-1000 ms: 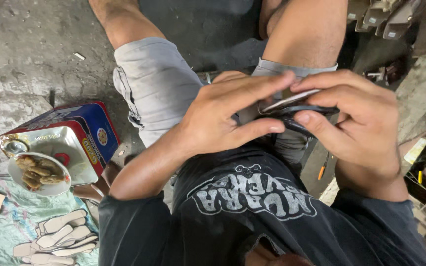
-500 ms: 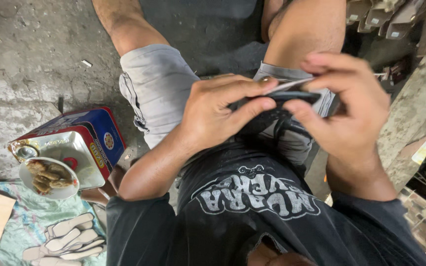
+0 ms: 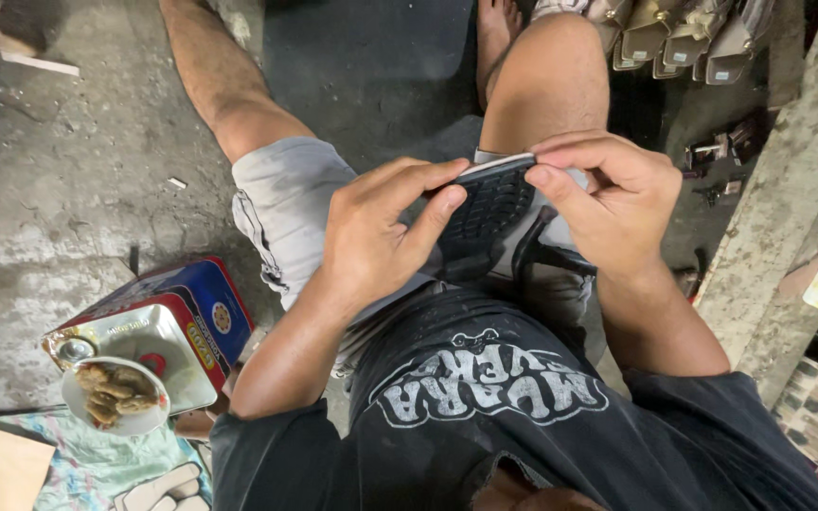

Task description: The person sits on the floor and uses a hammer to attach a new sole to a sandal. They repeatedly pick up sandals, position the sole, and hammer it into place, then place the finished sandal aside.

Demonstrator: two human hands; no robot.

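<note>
Shoe sole [image 3: 487,213]: a black rubber piece with a gridded tread and a pale edge strip, held over the person's lap, above the grey shorts [image 3: 286,203] and the black printed shirt [image 3: 485,397].

Head view, hands:
- Left hand [image 3: 376,237] is closed around the near, lower end of the sole. The fingers [image 3: 409,180] reach across the upper edge toward the right, and the thumb [image 3: 433,220] presses flat on the tread face.
- Right hand [image 3: 617,203] is curled over the far, upper end. The fingertips pinch the pale edge strip at the top, with the thumb on the tread side. Both hands are in firm contact; neither is open.

Head view, geometry:
- The long axis of the sole runs diagonally, from lower left near the belly to upper right toward the right knee.
- The tread face is turned up to the camera.
- The pale edge lies directly under the fingertips of both hands. The right hand covers the tip; the left hand holds more of the body.

Head view, surroundings:
- A blue and red tin [image 3: 158,326] stands on the concrete floor [image 3: 68,170] to the person's left, well apart from the hands.
- A small dish of brownish pieces [image 3: 114,396] rests against the tin.
- A row of shoe parts [image 3: 684,33] sits beyond the right knee.
</note>
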